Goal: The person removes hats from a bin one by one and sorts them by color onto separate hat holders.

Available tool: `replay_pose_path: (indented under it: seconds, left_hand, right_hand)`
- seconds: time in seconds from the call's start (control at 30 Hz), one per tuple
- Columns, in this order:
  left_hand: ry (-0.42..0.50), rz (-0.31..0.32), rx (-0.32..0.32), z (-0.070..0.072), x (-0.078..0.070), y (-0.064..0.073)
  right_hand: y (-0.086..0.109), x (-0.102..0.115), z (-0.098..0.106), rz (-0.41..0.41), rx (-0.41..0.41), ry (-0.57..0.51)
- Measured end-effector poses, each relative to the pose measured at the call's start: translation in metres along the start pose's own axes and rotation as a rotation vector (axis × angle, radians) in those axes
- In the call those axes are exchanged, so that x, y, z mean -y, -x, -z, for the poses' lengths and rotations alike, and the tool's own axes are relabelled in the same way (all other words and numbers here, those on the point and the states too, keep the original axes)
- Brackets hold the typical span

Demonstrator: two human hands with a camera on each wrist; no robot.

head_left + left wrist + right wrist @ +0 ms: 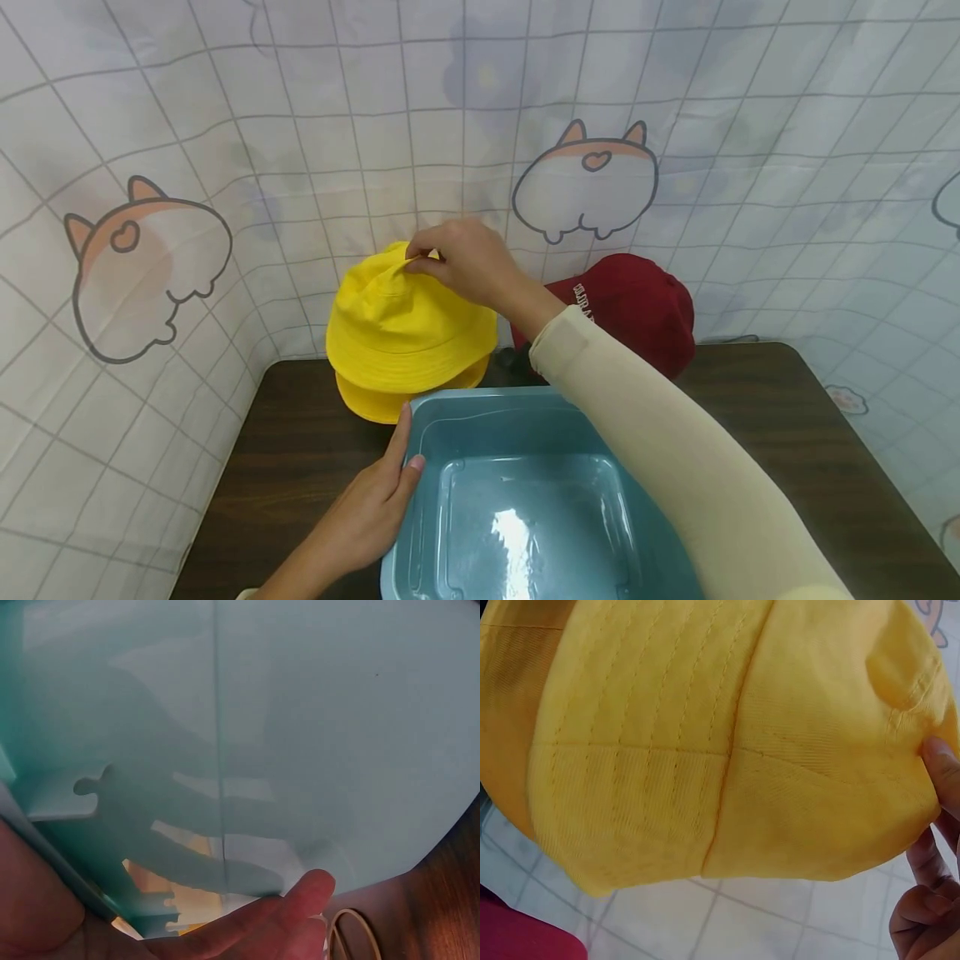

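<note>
My right hand (pixel 472 262) pinches the crown of a yellow bucket hat (pixel 420 325) between thumb and fingers. A second yellow brim (pixel 375 407) shows under that hat, behind the bin. In the right wrist view the stitched brim and side of the hat (pixel 802 772) fill most of the picture, with the fingers (pixel 945 780) at its top. My left hand (pixel 375 504) grips the left rim of a blue-grey plastic bin (pixel 517 421), thumb over the rim and the other fingers outside. From the left wrist, those fingers lie along the bin's outer wall (pixel 337 750).
A dark red cap (pixel 637 312) with white lettering sits behind the bin on the right, partly covered by my right forearm. The dark wooden table (pixel 300 450) ends at a white gridded curtain (pixel 300 167) with cartoon animals. Nothing lies on the bin's visible floor.
</note>
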State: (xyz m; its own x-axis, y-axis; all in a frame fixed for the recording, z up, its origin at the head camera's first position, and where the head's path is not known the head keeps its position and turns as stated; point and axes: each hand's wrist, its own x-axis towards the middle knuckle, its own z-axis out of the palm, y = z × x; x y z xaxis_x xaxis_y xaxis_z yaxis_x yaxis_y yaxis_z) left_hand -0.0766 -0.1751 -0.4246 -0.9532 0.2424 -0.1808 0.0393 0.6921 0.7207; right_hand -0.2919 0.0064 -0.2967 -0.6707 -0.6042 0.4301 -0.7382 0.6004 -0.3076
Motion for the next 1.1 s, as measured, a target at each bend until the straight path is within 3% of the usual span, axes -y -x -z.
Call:
replay_pose_path:
  seconds: [0.27, 0.37, 0.43, 0.53, 0.63, 0.73, 0.9, 1.1]
  left_hand:
    - [0.014, -0.033, 0.035, 0.009, 0.004, -0.005]
    - [-0.001, -0.055, 0.000, 0.021, 0.006, -0.007]
    - [-0.011, -0.043, -0.053, 0.032, 0.007, -0.010]
    - [-0.004, 0.015, -0.144, 0.053, 0.013, -0.017]
    - [0.062, 0.078, -0.233, 0.075, 0.023, -0.029]
    - [0.176, 0.111, -0.303, 0.093, 0.034, -0.043]
    - [0.290, 0.154, -0.331, 0.114, 0.044, -0.067]
    - [0.335, 0.245, -0.284, 0.124, 0.048, -0.086]
  right_hand:
    - [0.007, -0.009, 0.001, -0.096, 0.009, -0.141]
    - [0.012, -0.013, 0.005, -0.197, -0.023, -0.216]
    - [0.015, -0.017, 0.008, -0.309, -0.045, -0.271]
    - [0.021, -0.023, 0.011, -0.548, -0.016, -0.394]
    - [0.027, -0.029, 0.013, -0.793, 0.097, -0.479]
    - [0.035, -0.036, 0.010, -0.960, 0.228, -0.493]
    - [0.045, -0.044, -0.001, -1.029, 0.369, -0.474]
    - [0.052, -0.043, -0.011, -1.040, 0.388, -0.595]
